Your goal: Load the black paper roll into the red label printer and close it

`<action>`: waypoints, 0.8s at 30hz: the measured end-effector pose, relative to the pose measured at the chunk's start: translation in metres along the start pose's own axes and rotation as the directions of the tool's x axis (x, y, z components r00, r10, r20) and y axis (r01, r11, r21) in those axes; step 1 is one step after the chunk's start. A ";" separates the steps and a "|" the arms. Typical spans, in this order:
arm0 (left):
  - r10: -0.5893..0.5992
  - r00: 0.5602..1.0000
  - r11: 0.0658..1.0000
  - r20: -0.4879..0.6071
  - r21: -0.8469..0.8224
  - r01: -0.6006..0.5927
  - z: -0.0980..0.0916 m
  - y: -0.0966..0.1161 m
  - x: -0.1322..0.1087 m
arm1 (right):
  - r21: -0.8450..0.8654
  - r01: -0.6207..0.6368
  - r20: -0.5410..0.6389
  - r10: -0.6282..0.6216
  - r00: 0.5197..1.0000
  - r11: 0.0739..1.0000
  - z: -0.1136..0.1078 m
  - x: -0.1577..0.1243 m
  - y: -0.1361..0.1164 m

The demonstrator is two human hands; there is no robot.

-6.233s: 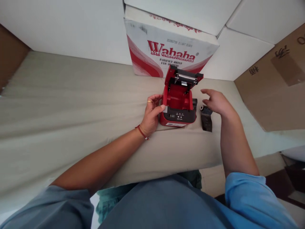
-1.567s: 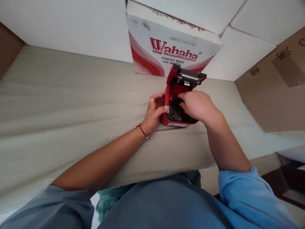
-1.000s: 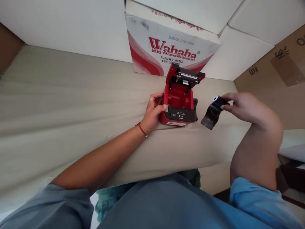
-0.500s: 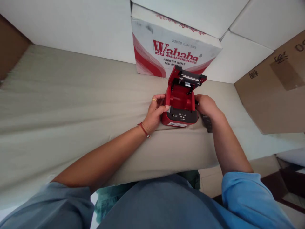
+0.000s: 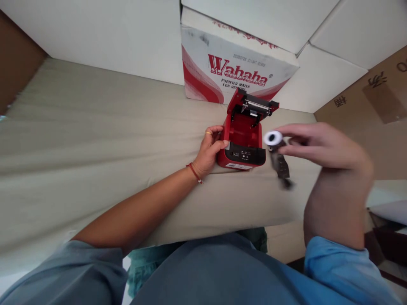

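The left hand's (image 5: 208, 154) grip clasps the left side of the red printer (image 5: 226, 162), a smooth, rounded box with raised lid (image 5: 257, 105), hollow interior and black panel (image 5: 252, 157); its fine white lettering is illegible. The right hand's (image 5: 327, 146) grip pinches the roll (image 5: 278, 137), white and ring-ended, right of the printer; a dark, shiny strip (image 5: 280, 165) hangs below. The far white carton (image 5: 199, 46) reads "Wahaha" and "PURIFIED WATER FOR DRINKING".
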State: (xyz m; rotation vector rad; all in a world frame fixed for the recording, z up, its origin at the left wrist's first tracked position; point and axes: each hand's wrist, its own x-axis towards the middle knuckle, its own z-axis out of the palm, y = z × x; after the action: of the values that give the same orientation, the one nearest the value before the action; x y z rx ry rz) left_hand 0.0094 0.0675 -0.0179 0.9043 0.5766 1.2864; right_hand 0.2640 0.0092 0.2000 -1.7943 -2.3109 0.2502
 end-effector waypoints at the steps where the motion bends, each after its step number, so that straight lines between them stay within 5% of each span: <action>1: 0.000 1.000 1.000 -0.002 -0.005 0.000 0.000 0.001 0.000 | 0.009 0.025 0.062 -0.025 0.998 1.000 0.009 0.012 -0.010; 4: -0.011 1.000 1.000 0.005 -0.008 0.011 0.000 0.002 -0.001 | -0.050 0.063 0.209 -0.052 0.977 0.997 0.039 0.051 -0.039; 7: -0.021 1.000 1.000 0.017 -0.001 0.021 -0.001 0.002 -0.002 | -0.291 -0.017 0.191 0.075 0.979 0.956 0.064 0.076 -0.055; 10: -0.025 1.000 1.000 0.001 -0.014 0.025 -0.001 0.001 -0.001 | -0.412 -0.027 0.196 0.118 0.973 0.911 0.081 0.089 -0.055; 14: -0.027 0.999 0.999 -0.022 -0.022 0.027 0.001 0.001 -0.001 | -0.354 0.044 0.247 0.048 0.968 0.934 0.083 0.094 -0.045; 20: -0.030 1.000 0.999 -0.003 0.012 0.030 0.001 0.003 -0.003 | 0.028 0.196 0.088 -0.198 0.976 0.980 0.050 0.042 -0.042; 24: 0.003 1.000 0.998 0.002 0.064 -0.003 -0.001 0.001 -0.001 | 0.096 0.276 0.024 -0.279 0.960 0.956 0.062 -0.020 -0.047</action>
State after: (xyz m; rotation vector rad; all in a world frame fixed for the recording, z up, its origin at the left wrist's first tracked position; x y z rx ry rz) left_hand 0.0083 0.0664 -0.0178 0.9594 0.6183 1.2757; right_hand 0.2080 -0.0221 0.1509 -1.4117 -2.4969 0.3394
